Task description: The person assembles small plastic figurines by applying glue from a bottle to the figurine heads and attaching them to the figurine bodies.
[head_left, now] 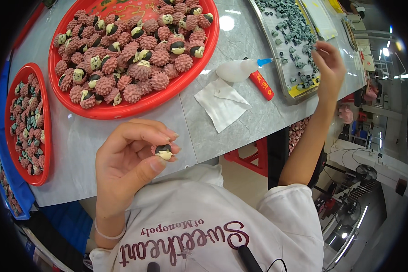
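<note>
A: Head view: where is the piece in hand?

B: The left hand [127, 167] pinches a small cream-and-black figurine [163, 152] in its fingers above the worktop [240, 113] edge.

A: And the right hand [328, 61]?

B: Over the steel tray [285, 88] of green beads [290, 27], fingers clenched on a thin tool. The big red tray [122, 109] looks mostly assembled.

The table [240, 41] is pale grey with a faint marbled pattern. Two trays [122, 109] are bright red; the figures [136, 68] heaped in them are dusty pink and knobbly, with cream and black faces. The piece [163, 152] in the left hand [127, 165] is cream and black. The far right metal tray [283, 84] holds grey-green bits [290, 27]. The napkin [222, 103] is white, the bottle [235, 71] white with a blue tip.
</note>
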The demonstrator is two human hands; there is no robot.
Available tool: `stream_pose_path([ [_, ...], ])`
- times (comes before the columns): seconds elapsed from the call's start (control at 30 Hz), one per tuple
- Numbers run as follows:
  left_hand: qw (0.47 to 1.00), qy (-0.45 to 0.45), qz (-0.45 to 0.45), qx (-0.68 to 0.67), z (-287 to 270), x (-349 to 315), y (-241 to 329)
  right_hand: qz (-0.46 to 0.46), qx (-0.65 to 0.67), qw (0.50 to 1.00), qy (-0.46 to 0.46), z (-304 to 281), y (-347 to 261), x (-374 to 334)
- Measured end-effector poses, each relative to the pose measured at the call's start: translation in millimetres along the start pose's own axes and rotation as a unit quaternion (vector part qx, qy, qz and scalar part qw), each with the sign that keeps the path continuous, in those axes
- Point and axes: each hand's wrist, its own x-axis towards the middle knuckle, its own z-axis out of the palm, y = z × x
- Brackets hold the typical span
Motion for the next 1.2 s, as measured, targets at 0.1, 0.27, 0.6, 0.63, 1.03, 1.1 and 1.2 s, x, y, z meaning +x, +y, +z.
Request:
stream_pose_path([
  [0.1,1.0,0.002,-0.001,-0.014,-0.2,-1.0,1.3,0.094,0.24,0.966,0.025,-2.1,-36.3,-23.0],
  [0.27,1.0,0.004,-0.002,-0.022,0.3,-0.9,0.3,0.109,0.574,0.802,-0.127,16.8,-70.1,-58.6],
  [0.6,0.999,0.046,0.0,-0.003,1.4,-0.4,0.1,0.176,0.697,0.65,-0.247,71.9,-125.2,-92.1],
  [0.63,0.999,0.04,0.006,-0.009,2.0,0.5,0.3,0.203,0.65,0.683,-0.265,69.9,-132.9,-92.4],
  [1.03,0.998,0.06,0.0,-0.02,-1.4,-3.6,1.5,-0.041,0.427,0.883,-0.191,98.0,-170.6,-108.6],
  [1.1,0.998,0.056,0.0,-0.014,-2.8,-3.8,1.3,-0.051,0.42,0.89,-0.17,100.5,-172.8,-111.1],
  [1.2,0.998,0.054,-0.001,-0.007,-2.8,-4.5,0.5,-0.062,0.373,0.912,-0.159,100.2,-175.9,-113.4],
])
